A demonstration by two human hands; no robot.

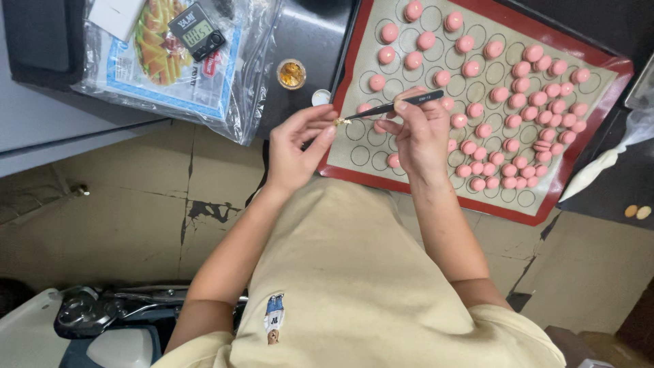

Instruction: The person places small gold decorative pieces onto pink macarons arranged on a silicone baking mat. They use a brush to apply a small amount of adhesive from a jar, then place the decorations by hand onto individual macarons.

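- Black tweezers (pixel 392 107), slim and long, are held nearly level in the right hand (pixel 420 133), above the near left part of the baking mat (pixel 354 140); the tips are pointed toward the left hand (pixel 294 144)
- A small gold fleck (pixel 338 121) is seen at the tweezers' tip, touched by the left hand's fingertips (pixel 330 120)
- Pink round shells (pixel 507 112) are laid in rows on the printed circles of the red-rimmed mat, crowded toward its right side, sparser at the left; several circles along the near left edge are left bare
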